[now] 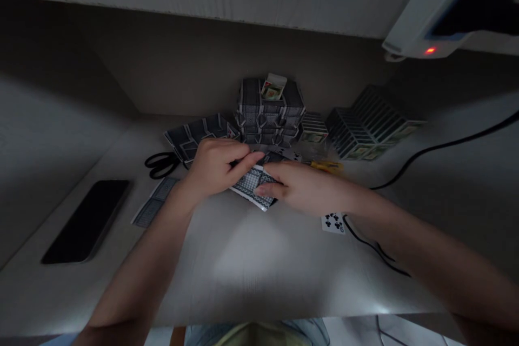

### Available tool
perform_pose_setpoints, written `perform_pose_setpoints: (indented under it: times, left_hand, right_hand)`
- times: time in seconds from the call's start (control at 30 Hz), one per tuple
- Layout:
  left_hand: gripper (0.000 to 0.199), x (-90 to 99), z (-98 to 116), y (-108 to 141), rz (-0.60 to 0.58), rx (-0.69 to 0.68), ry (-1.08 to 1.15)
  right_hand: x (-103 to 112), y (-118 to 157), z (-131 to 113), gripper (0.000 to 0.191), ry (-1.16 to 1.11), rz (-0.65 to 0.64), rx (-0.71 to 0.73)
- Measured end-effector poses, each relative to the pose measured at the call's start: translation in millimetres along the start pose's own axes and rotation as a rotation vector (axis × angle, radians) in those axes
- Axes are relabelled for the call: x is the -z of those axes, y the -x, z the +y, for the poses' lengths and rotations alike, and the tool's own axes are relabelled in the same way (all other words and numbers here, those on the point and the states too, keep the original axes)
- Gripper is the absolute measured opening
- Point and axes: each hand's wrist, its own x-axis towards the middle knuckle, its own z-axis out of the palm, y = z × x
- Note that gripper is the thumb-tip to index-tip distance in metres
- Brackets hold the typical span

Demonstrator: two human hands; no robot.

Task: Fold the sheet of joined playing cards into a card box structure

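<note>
My left hand (219, 167) and my right hand (294, 186) meet at the middle of the desk, both closed on folded playing cards (250, 185) with a dark checked back. My left thumb presses along the far edge. At the near right side, my right thumb and fingers pinch the piece. Part of it is hidden under the fingers. Just behind stands a block built of folded cards (270, 119), with a small card box (273, 88) on top. To its left lies an open, tray-like piece of joined cards (198, 134).
Black-handled scissors (156, 166), patterned cards (152, 208) and a phone (87, 221) lie left. On the right are a yellow-handled tool (327, 166), a clubs card (333, 223), stacked card boxes (357, 135) and a black cable (421, 152). A power strip (413, 38) hangs upper right.
</note>
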Motion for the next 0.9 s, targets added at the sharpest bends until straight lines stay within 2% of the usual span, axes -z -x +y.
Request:
perform_pose_setpoints:
  times: [0.2,0.37,0.5,0.67,0.9]
  left_hand:
    - [0.042,-0.1,1.9,-0.4,-0.029,-0.019,-0.007]
    - [0.043,3.8,1.0,-0.7,0.018,0.065,-0.019]
    - [0.043,5.5,1.2,-1.2,0.043,0.13,-0.026]
    - [0.043,3.5,3.5,-1.0,0.001,0.117,-0.019]
    - [0.042,0.5,8.1,-0.5,-0.047,0.032,-0.022]
  right_hand:
    - [2.9,1.4,1.1,0.021,-0.038,-0.003,-0.028]
    - [2.3,2.6,17.2,0.027,-0.335,-0.044,0.065]
    - [-6.3,1.4,30.9,0.031,-0.543,0.081,0.123]
    - [-13.9,-1.3,33.9,0.033,-0.575,0.106,0.092]
    - [-8.9,-4.8,32.1,0.032,-0.605,0.067,0.056]
